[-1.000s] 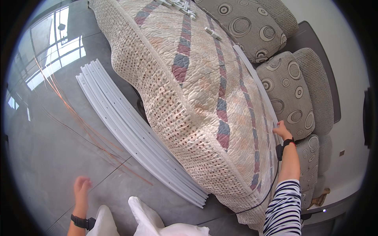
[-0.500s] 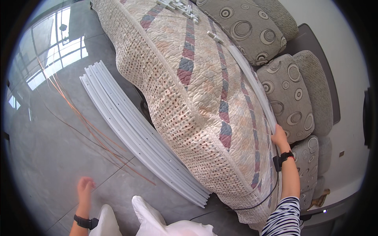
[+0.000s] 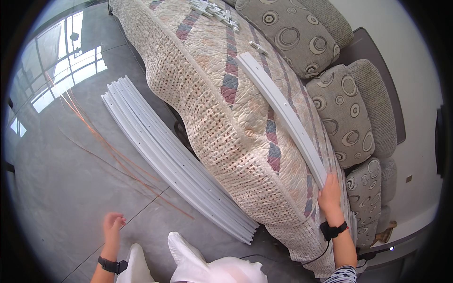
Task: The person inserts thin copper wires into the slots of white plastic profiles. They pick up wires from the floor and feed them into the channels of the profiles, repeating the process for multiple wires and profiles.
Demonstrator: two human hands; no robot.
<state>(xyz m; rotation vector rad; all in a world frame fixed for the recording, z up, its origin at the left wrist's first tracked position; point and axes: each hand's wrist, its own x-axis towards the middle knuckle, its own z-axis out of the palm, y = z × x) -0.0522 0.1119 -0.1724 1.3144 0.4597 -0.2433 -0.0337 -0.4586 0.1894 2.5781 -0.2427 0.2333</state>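
A long white channel strip point(image 3: 286, 114), with small holes along it, lies slantwise over the patterned quilted cover point(image 3: 257, 115). My right hand point(image 3: 330, 194) is closed on its near end, with the strip's far end close to a small white fitting point(image 3: 257, 46). Over the grey floor at lower left, my left hand point(image 3: 114, 221) hangs with loosely bent fingers. Nothing shows in it. Black bands circle both wrists, and a cable runs from the right one.
A stack of white strips point(image 3: 165, 155) rests on the floor beside the covered couch. Thin orange wires point(image 3: 101, 139) lie left of it. Several white fittings point(image 3: 214, 13) sit at the cover's far end. Grey cushions point(image 3: 342, 115) line the couch's back.
My right hand has moved nearer to me with the white strip, which has shifted left from along the cushions onto the middle of the cover. My left hand has moved slightly right.
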